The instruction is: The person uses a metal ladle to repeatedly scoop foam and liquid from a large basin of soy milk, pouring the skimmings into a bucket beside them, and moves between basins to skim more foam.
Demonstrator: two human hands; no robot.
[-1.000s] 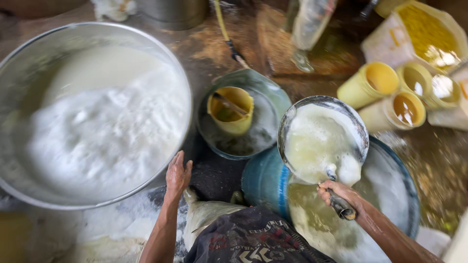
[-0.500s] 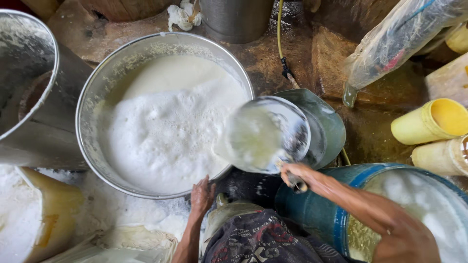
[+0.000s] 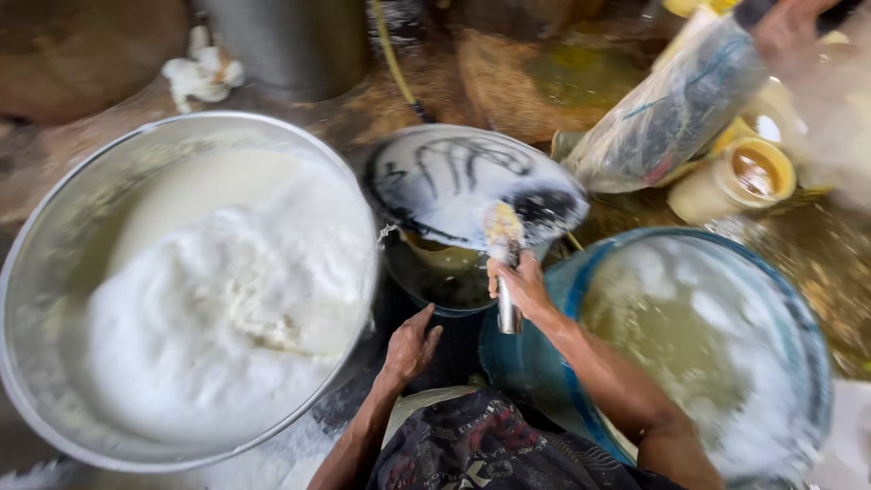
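A person crouches over vessels of white, foamy liquid. The right hand [image 3: 519, 283] has its grip closed around the metal handle of a large ladle [image 3: 472, 186], which is tipped so its blackened, white-streaked underside faces up; it hangs between the two big vessels, above a small dark bowl [image 3: 445, 277]. The left hand [image 3: 410, 347] is empty, fingers loosely spread, resting low just beside the rim of a wide steel basin [image 3: 45, 218] heaped with white froth on the left. On the right sits a blue tub [image 3: 526, 349] of yellowish liquid with white curds. Behind it lie a yellow cup [image 3: 737, 179] and a plastic-wrapped bundle [image 3: 667, 113].
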